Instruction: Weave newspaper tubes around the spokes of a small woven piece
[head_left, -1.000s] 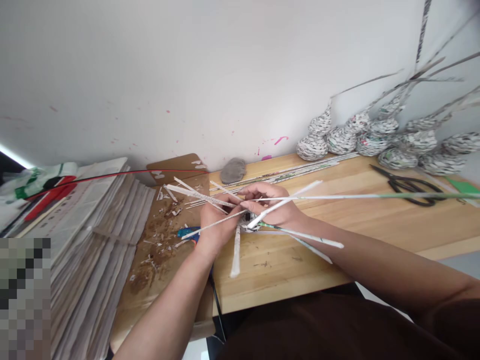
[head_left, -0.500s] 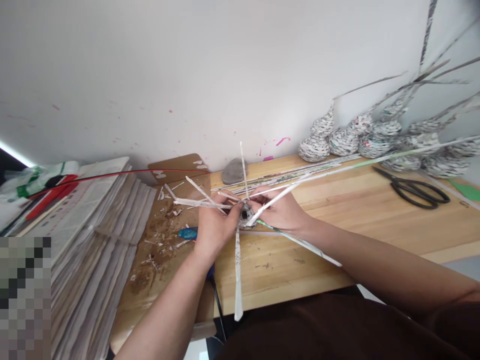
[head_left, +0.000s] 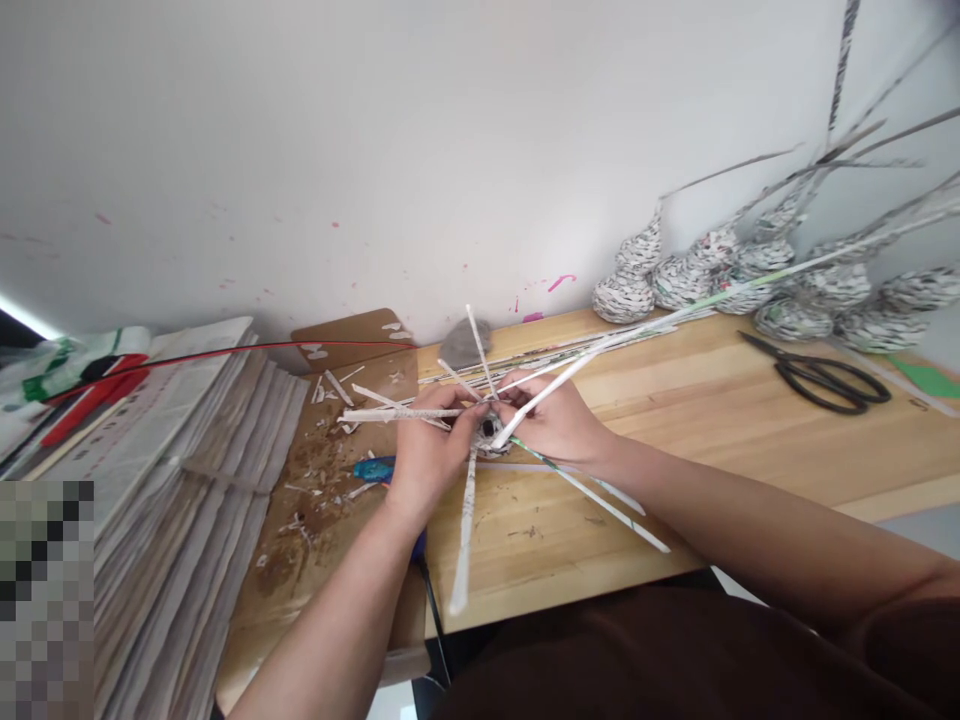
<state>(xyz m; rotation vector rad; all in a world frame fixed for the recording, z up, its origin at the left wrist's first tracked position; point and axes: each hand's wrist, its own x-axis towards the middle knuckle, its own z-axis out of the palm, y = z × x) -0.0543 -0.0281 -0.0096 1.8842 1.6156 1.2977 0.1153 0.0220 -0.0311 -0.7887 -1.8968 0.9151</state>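
Between my two hands is a small round weave of rolled paper (head_left: 493,447) with a dark square middle and several paper tubes sticking out all round. My left hand (head_left: 435,445) is closed on its left side, thumb near the middle. My right hand (head_left: 559,420) pinches the weave's right edge, by the base of a white paper tube (head_left: 551,388). One long pale tube (head_left: 712,298) runs from there far to the upper right. Another tube (head_left: 463,550) points down toward me. The fingertips behind the weave are partly hidden.
Black scissors (head_left: 832,375) lie at right. Woven paper gourds (head_left: 626,295) line the wall, beside a stone (head_left: 465,343) and paper tubes (head_left: 525,357). A newspaper stack (head_left: 217,440) stands left. Paper scraps and a blue-handled tool (head_left: 373,469) lie on the brown board (head_left: 330,580).
The weave has turned slightly in my hands: its lower tube swings left and the left tubes sit differently. The long pale tube's far end has risen. Both hands keep their hold.
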